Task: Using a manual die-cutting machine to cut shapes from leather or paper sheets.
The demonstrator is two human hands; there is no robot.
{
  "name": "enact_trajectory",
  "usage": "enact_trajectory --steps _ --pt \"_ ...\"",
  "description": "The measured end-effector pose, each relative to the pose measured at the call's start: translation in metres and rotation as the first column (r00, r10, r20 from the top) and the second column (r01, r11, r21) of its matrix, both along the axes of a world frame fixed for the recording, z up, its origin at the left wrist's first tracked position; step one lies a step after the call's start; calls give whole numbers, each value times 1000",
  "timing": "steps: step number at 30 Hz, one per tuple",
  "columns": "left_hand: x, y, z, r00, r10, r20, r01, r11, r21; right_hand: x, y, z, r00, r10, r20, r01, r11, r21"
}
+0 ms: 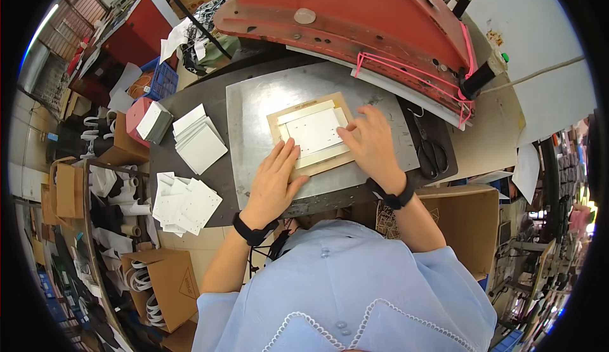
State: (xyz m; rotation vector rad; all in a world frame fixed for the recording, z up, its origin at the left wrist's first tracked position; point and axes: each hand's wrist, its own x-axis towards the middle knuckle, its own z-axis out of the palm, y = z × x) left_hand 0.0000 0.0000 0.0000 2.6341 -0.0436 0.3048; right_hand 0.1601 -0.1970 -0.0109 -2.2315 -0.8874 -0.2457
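Note:
A white rectangular card with small holes lies within a pale raised frame on a brown board. The board rests on a grey metal plate. My left hand lies flat, its fingers spread at the card's lower left corner and the thumb along the board's near edge. At the right side of the card is my right hand. Its thumb and fingertips touch the card's edge, bent but apart. Neither hand lifts anything.
A large red machine stands over the plate's far side. Black scissors lie to the right. On the left are a neat stack of white cards, a loose pile of punched cards and a white-topped block. An open carton stands below right.

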Motion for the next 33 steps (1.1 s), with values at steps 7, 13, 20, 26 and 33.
enact_trajectory --steps 7,13,20,26,33 --pt "-3 -5 -3 990 97 105 -82 986 -143 -19 24 16 841 192 -506 0 935 354" --pt "7 1 32 952 168 255 -79 943 -324 -50 13 34 894 369 -256 -315 921 227" --pt "-4 13 21 977 206 -57 -169 580 -797 -45 19 25 929 348 124 -364 918 157" --pt "-42 57 43 874 484 52 3 101 -995 -40 -11 39 887 452 93 -458 887 53" --pt "-65 84 50 879 477 -26 -91 114 -989 -62 -26 54 931 362 -58 -337 908 249"
